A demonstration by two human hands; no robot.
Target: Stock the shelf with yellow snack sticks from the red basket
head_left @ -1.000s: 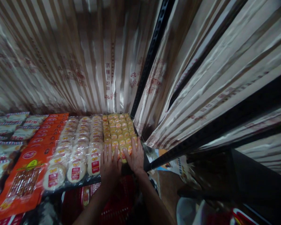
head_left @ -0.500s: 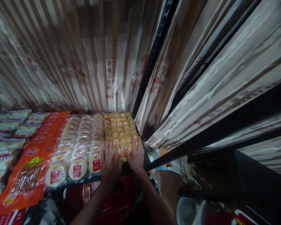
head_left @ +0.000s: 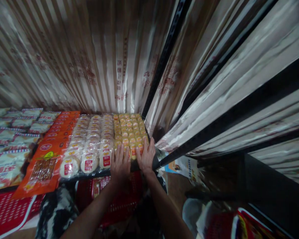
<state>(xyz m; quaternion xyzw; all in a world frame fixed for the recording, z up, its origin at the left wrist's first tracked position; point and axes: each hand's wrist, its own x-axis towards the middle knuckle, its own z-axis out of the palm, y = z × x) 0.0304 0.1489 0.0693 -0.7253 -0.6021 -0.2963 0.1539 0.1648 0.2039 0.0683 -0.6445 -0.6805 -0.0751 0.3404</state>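
Note:
Small yellow wrapped snack packs point(head_left: 129, 127) stand in tight rows at the right end of a dark shelf point(head_left: 97, 173). My left hand point(head_left: 121, 162) lies with outstretched fingers on the front left of these rows. At their front right corner rests my right hand point(head_left: 146, 156), its fingers extended and the thumb apart. Neither hand is wrapped around anything. Left of the yellow packs run rows of round white cakes point(head_left: 89, 161) in clear wrap with red labels. The front packs are partly hidden under my fingers.
Orange snack bags point(head_left: 43, 167) and white snack bags point(head_left: 8, 166) fill the shelf's left side. Red baskets point(head_left: 8, 210) stand below its front edge. A black metal post point(head_left: 161, 63) rises at the back right corner, before printed pale sheeting point(head_left: 102, 59). A dark box point(head_left: 271, 186) sits at right.
The view has shifted, so the shelf goods appear slightly higher and further right. Both hands stay flat against the front of the yellow packs, with little visible change.

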